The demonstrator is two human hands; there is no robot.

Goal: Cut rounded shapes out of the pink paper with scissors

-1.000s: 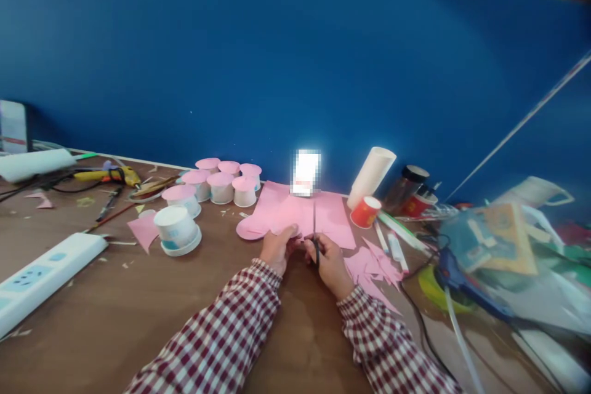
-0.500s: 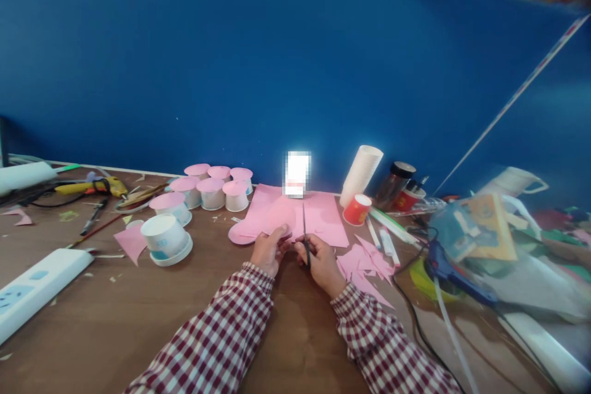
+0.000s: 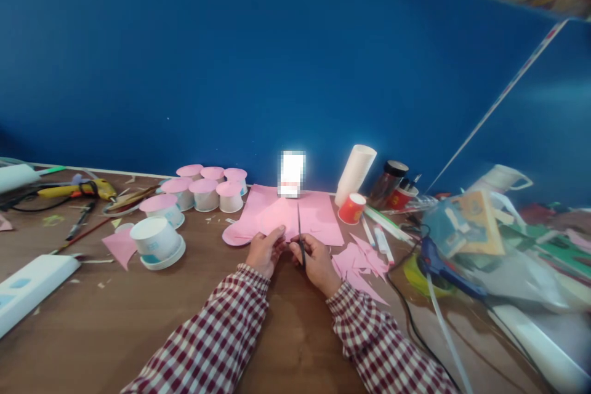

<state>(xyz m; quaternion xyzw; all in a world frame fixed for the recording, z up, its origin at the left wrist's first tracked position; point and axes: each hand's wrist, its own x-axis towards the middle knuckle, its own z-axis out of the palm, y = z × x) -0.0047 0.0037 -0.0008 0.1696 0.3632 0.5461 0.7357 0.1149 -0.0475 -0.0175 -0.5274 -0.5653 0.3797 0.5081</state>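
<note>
Capped cups: we see a cluster of white cups (image 3: pixel 203 192) topped with pink discs, close to the blue wall (image 3: pixel 277 61).
Lone cup: an upturned cup (image 3: pixel 154 238) sits on a white lid, with a pink triangle (image 3: pixel 119 247) just beside it.
Left edge: we make out a power strip (image 3: pixel 28 286) and a yellow glue gun (image 3: pixel 90 189).
Right side: a leaning cup stack (image 3: pixel 355 172), a red cup (image 3: pixel 351 208), a dark jar (image 3: pixel 389 181) and a blue glue gun (image 3: pixel 438 261).

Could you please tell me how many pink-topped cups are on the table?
7 pink-topped cups, left of the pink paper: three at the back, three in the middle, one in front beside the white-topped cup. More may be hidden.
</note>
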